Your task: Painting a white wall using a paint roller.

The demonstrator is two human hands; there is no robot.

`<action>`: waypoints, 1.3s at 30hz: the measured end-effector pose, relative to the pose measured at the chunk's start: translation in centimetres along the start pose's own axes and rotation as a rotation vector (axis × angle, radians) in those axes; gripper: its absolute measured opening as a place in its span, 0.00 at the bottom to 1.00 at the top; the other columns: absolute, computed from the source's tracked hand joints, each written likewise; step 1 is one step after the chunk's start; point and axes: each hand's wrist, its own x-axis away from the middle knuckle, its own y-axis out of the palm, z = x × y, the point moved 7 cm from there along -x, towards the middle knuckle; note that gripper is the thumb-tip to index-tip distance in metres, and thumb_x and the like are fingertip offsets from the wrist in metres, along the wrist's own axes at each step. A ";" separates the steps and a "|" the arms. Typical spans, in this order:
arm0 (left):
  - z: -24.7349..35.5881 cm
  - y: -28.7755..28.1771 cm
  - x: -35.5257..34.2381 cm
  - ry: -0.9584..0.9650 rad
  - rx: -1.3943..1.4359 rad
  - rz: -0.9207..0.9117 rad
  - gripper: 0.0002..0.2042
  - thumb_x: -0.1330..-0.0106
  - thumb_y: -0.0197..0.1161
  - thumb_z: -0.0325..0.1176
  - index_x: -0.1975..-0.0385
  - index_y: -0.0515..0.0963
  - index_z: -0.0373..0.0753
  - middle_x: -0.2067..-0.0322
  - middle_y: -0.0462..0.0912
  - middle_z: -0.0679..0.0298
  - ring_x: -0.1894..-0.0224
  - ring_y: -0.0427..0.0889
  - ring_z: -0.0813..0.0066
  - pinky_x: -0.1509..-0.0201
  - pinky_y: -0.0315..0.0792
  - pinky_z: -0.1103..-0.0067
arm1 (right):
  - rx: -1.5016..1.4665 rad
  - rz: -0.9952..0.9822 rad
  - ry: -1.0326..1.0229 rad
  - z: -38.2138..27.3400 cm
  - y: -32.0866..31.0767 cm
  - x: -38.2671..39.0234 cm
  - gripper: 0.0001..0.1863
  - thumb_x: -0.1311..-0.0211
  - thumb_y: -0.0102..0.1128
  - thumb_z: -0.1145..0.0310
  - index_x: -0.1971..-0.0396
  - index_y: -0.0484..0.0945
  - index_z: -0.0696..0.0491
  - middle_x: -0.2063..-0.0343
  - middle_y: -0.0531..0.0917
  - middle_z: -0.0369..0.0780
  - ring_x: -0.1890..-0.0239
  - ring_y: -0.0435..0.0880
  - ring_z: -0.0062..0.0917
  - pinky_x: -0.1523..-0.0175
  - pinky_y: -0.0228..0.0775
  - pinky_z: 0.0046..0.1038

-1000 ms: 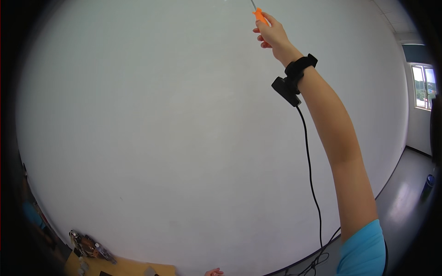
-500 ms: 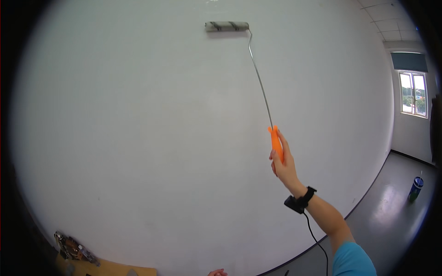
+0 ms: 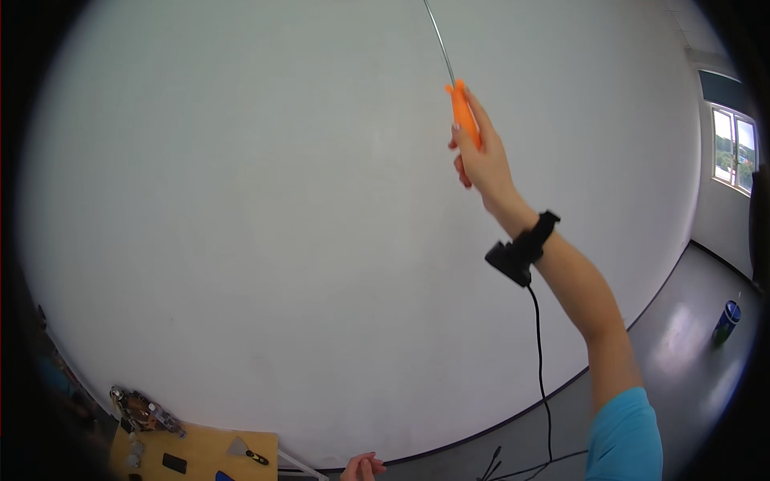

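My right hand (image 3: 486, 164) is raised high in front of the white wall (image 3: 281, 240), its fingers wrapped round the orange handle (image 3: 462, 112) of a paint roller. The thin metal rod (image 3: 439, 36) runs up from the handle and leaves the view at the top, so the roller's sleeve is out of sight. On that wrist sits a black strap with a small black device (image 3: 513, 258) and a cable. Low at the bottom edge, my left hand (image 3: 363, 468) is loosely closed, with nothing visible in it.
At the lower left a wooden table (image 3: 208, 442) stands by the wall. On it lie a putty knife (image 3: 249, 450), a dark phone-like slab (image 3: 174, 462) and a clear bottle (image 3: 164, 418). A blue-green bucket (image 3: 727, 322) stands on the grey floor at right. Black cables (image 3: 545, 465) trail below.
My right hand has gone up in the view with the roller, whose sleeve has passed out of the top. More of the table and my left hand shows, as the view has tilted down somewhat.
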 end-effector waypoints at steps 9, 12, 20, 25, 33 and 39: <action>1.8 2.2 -1.5 0.071 -0.008 -0.053 0.10 0.29 0.50 0.30 0.59 0.73 0.28 0.70 0.80 0.57 0.73 0.81 0.72 0.66 0.78 0.78 | 0.065 -0.034 -0.020 -4.4 0.1 -8.7 0.27 0.31 0.45 0.60 0.32 0.56 0.40 0.70 0.73 0.38 0.80 0.68 0.17 0.79 0.65 0.20; 2.8 2.3 -1.2 0.057 0.034 -0.003 0.13 0.28 0.48 0.30 0.66 0.77 0.27 0.74 0.80 0.57 0.73 0.81 0.72 0.67 0.78 0.78 | 0.054 -0.057 -0.020 0.5 0.2 -0.3 0.30 0.33 0.47 0.62 0.32 0.53 0.44 0.73 0.76 0.38 0.80 0.72 0.17 0.80 0.65 0.21; 2.6 3.7 1.5 0.000 0.015 -0.023 0.11 0.29 0.49 0.30 0.63 0.76 0.29 0.74 0.81 0.57 0.73 0.82 0.73 0.68 0.77 0.79 | 0.073 -0.203 0.416 15.9 -4.6 25.3 0.24 0.30 0.46 0.67 0.38 0.55 0.53 0.78 0.73 0.35 0.83 0.73 0.18 0.76 0.67 0.21; 3.8 3.6 1.5 0.051 -0.074 -0.015 0.10 0.29 0.48 0.29 0.64 0.76 0.30 0.75 0.81 0.58 0.74 0.81 0.74 0.68 0.76 0.80 | 0.077 -0.257 0.587 21.0 -6.7 38.8 0.18 0.30 0.48 0.66 0.45 0.60 0.56 0.79 0.74 0.36 0.83 0.75 0.19 0.76 0.68 0.22; 4.3 4.7 2.5 0.059 -0.097 -0.024 0.11 0.28 0.47 0.30 0.63 0.75 0.30 0.75 0.79 0.59 0.75 0.80 0.75 0.69 0.74 0.81 | 0.149 -0.329 0.870 24.1 -11.9 53.8 0.16 0.32 0.52 0.62 0.53 0.64 0.55 0.82 0.77 0.38 0.82 0.80 0.22 0.74 0.71 0.24; 4.0 4.8 2.9 0.055 -0.098 -0.017 0.10 0.28 0.48 0.29 0.64 0.75 0.30 0.74 0.80 0.59 0.74 0.80 0.75 0.68 0.75 0.81 | 0.201 -0.465 1.058 23.6 -17.5 60.6 0.17 0.33 0.54 0.61 0.54 0.63 0.56 0.80 0.80 0.41 0.78 0.83 0.25 0.71 0.74 0.25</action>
